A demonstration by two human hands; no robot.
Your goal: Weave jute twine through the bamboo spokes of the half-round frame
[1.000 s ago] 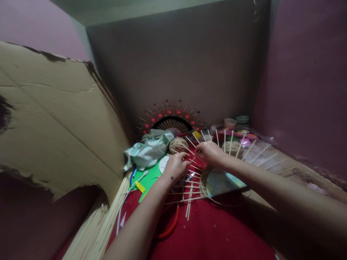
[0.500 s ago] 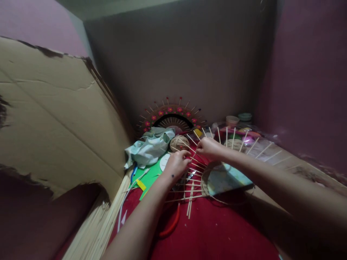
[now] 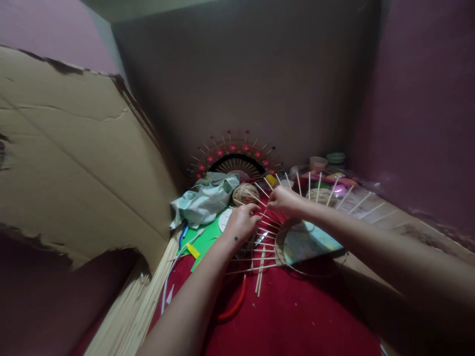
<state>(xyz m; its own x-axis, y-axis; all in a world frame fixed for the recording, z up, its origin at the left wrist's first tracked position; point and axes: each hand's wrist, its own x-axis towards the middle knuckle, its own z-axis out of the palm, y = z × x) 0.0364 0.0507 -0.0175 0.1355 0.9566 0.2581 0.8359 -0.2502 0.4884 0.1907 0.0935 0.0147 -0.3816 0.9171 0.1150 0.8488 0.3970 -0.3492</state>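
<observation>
Stick-and-twine frame [image 3: 280, 244] lies before you on the far right part of the red cloth [image 3: 293, 316], its pale sticks fanning out from a wound rim, some to the left over the cloth, others away and past its right edge. Your left hand [image 3: 242, 221] is among the left-hand sticks, fingers curled near the tips; you seem to be steadying that side, though I cannot tell whether they grasp a stick. Your right hand [image 3: 282, 201] sits just beyond it, thumb and fingers drawn together by the neighbouring sticks; whether they pinch a stick, a strand or nothing is too small to tell. Keeping both hands that close probably lets you work one narrow gap while the rim takes the weight. A pale blue patterned panel [image 3: 315, 243] lies just right of the rim, perhaps propping it. Near the cloth's far edge, the twine ball [image 3: 246, 194] sits just past your left hand, likely so that cord is within reach. Two loose sticks [image 3: 260, 277] lie near the middle, maybe as spares, and a stick bundle [image 3: 128, 306] runs along the left edge, out of the frame's way
</observation>
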